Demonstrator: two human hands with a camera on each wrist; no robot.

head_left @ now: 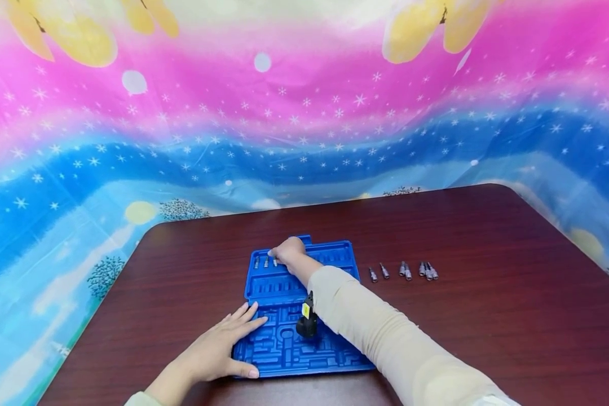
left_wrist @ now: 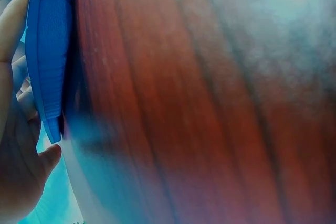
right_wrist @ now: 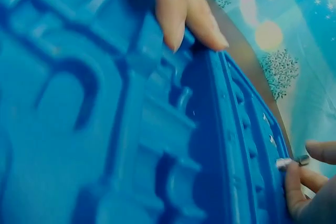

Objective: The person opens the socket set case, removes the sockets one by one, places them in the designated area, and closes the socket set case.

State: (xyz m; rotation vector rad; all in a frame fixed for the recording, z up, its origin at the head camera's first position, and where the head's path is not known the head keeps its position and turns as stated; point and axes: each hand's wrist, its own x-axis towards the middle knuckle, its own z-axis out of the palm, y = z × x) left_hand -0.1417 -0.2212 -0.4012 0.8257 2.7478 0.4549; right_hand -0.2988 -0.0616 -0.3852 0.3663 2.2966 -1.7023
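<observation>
An open blue plastic tool case (head_left: 304,372) lies on the table, its molded lid part (head_left: 274,296) on the far side. My left hand (head_left: 210,347) rests on the case's left edge, fingers straight and spread, thumb at the near edge. Over the far part, my right hand (head_left: 290,252) pinches a small silver bit socket (right_wrist: 283,163) between thumb and fingers, at a row of slots. Left of it, two similar bit sockets (head_left: 266,261) sit in that row. My palm and sleeve hide part of the case in the head view.
Several more metal bit sockets (head_left: 428,271) lie in small groups on the dark wooden table (head_left: 487,332), right of the case. A black wrist camera (head_left: 307,321) hangs under the right forearm. A colorful printed cloth (head_left: 304,113) surrounds the table's far and side edges.
</observation>
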